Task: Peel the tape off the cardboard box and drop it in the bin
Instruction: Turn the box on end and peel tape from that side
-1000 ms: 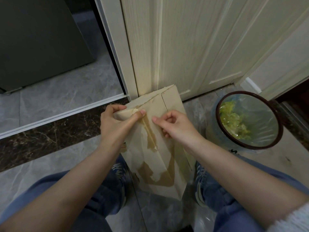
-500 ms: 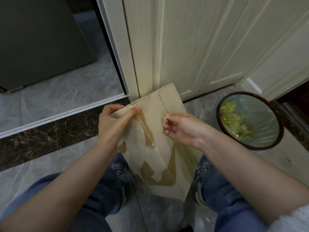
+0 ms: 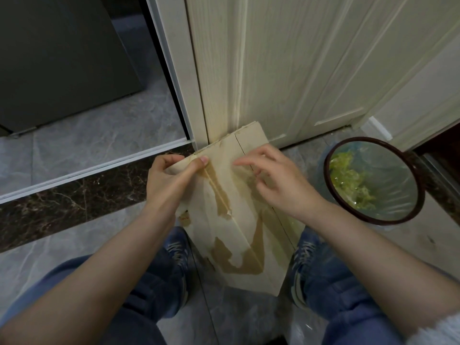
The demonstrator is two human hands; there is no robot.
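Head cam, fwd-down, close over floor (image 3: 74,145)

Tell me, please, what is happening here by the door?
A person crouched on the floor is peeling tape off a flattened cardboard box that stands between their shoes. The left hand grips the box's upper left corner, thumb pressed on its face. The right hand rests on the upper right part, fingers picking at a nearly clear strip of tape. The bin to the right is lined with a bag and holds green scraps.
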